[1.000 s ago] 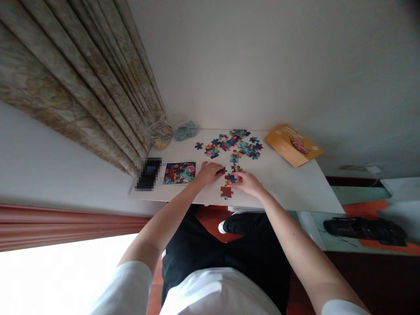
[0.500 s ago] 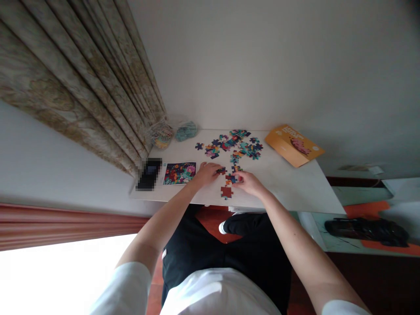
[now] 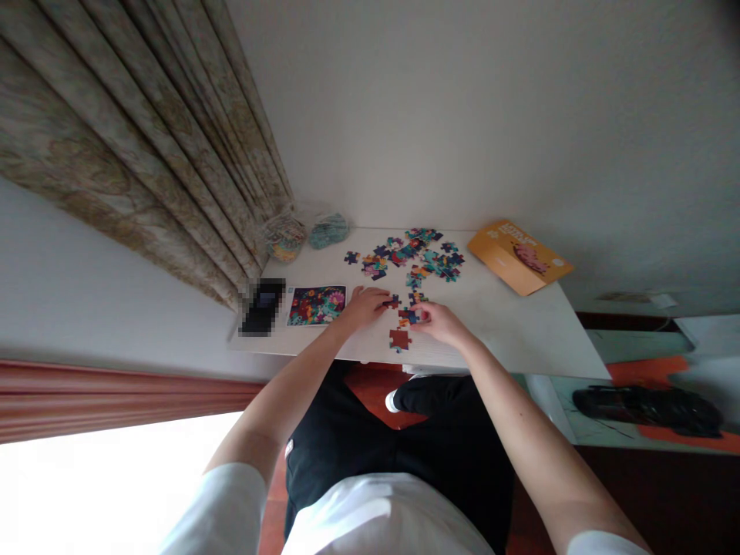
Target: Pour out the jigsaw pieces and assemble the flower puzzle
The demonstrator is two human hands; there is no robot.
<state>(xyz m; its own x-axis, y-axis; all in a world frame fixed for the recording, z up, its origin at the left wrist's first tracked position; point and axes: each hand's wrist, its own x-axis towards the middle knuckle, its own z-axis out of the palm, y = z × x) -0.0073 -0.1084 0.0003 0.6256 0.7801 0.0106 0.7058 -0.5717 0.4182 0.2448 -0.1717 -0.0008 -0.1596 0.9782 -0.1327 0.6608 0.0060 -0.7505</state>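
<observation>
Fiddling with light, stiff cardboard jigsaw pieces (image 3: pixel 409 315) on the desk (image 3: pixel 520 339), best held by their edges, left grip (image 3: pixel 364 306) and right grip (image 3: pixel 439 324) curled, can't tell if pinching.

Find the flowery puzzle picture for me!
In the head view, the flowery puzzle picture lies on the white table, just left of the left hand, beside a pixelated dark object.

Left hand (image 3: pixel 363 307) and right hand (image 3: pixel 440 324), curled

white short-sleeved shirt (image 3: pixel 381 520), black trousers (image 3: pixel 347 462)
</observation>
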